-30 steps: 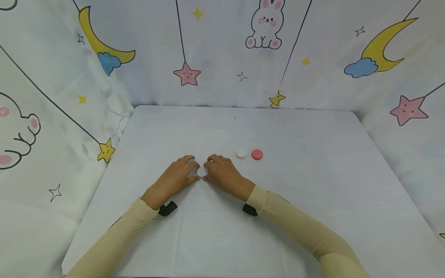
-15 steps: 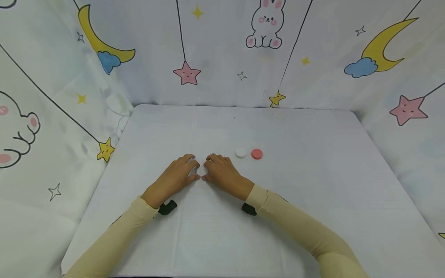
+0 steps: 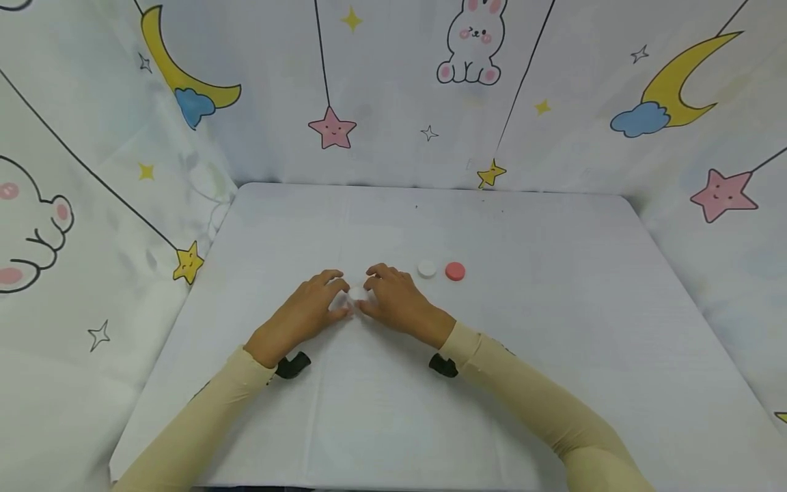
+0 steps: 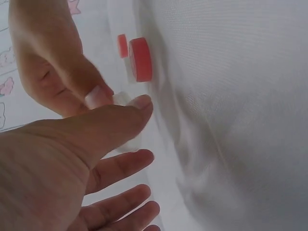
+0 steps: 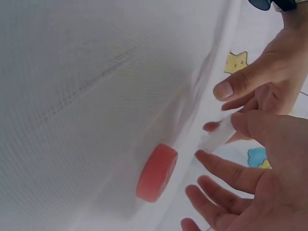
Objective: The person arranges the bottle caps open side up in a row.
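Observation:
Between the two hands is a white bottle cap (image 5: pixel 216 138). In the right wrist view the thumb and index finger of the right hand (image 5: pixel 250 173) pinch it. The left hand (image 3: pixel 302 311) reaches around its other side. The left fingers are spread, and in the right wrist view the left thumb stands off the cap. The left thumb covers part of the cap in the left wrist view. On the tabletop near the right hand stands a red bottle cap (image 5: pixel 157 173) with ridged sides, hidden in the head view.
Farther back on the white-covered table (image 3: pixel 541 328) lie another white cap (image 3: pixel 427 269) and another red cap (image 3: pixel 455 271), side by side. A white cloth (image 3: pixel 393 82) printed with stars, moons and animals hangs behind the table. Dark wrist cameras (image 3: pixel 293 365) sit under both sleeves.
The white cap has moved slightly away from the body and shows more between the hands. The hands have drawn slightly apart. The caps at the back have not moved.

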Tool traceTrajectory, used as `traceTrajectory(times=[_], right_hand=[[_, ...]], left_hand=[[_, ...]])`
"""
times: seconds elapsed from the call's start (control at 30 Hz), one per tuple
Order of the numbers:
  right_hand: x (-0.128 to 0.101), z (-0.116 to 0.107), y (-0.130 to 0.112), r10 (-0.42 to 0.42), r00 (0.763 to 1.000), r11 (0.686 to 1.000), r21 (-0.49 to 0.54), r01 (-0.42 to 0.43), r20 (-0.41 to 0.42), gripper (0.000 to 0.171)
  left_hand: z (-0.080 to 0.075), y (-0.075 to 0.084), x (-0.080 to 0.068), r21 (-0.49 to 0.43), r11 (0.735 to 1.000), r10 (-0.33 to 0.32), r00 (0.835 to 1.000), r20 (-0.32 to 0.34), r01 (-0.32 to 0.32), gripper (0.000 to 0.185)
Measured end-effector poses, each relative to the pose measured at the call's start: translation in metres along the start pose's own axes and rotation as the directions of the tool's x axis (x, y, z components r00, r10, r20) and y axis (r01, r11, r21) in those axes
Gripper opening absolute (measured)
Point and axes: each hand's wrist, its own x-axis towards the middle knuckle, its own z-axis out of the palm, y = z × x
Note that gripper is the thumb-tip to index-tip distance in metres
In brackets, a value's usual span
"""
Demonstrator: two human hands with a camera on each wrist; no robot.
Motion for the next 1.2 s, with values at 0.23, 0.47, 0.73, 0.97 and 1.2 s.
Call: traceTrajectory(times=[0.23, 0.47, 0.73, 0.97, 1.2], right_hand=[[0.001, 0.000, 0.000, 0.017, 1.000, 0.996, 0.085, -0.017, 0.003, 0.039], [0.001, 0.003, -0.003, 0.051, 0.999, 0.987, 0.152, -0.051, 0.001, 0.041], [0.001, 0.004, -0.005, 0.058, 0.998, 0.983, 0.175, -0.057, -0.001, 0.043], [-0.001, 0.007, 0.000, 0.019, 0.998, 0.985, 0.170, -0.009, -0.056, 0.039], [0.002, 0.003, 0.005, -0.069, 0.994, 0.985, 0.152, 0.081, -0.084, 0.034]], left_hand=[[0.005, 0.000, 0.004, 0.025, 0.999, 0.048, 0.995, -0.084, -0.046, 0.045], [0.006, 0.002, 0.008, 0.049, 0.997, 0.057, 0.991, -0.120, -0.052, 0.046], [0.005, 0.002, 0.010, 0.065, 0.997, 0.043, 0.992, -0.122, -0.035, 0.040], [0.004, -0.001, 0.013, 0.079, 0.992, 0.110, 0.983, -0.148, -0.100, 0.038], [-0.001, -0.004, 0.014, 0.093, 0.989, 0.129, 0.985, -0.118, -0.118, 0.036]])
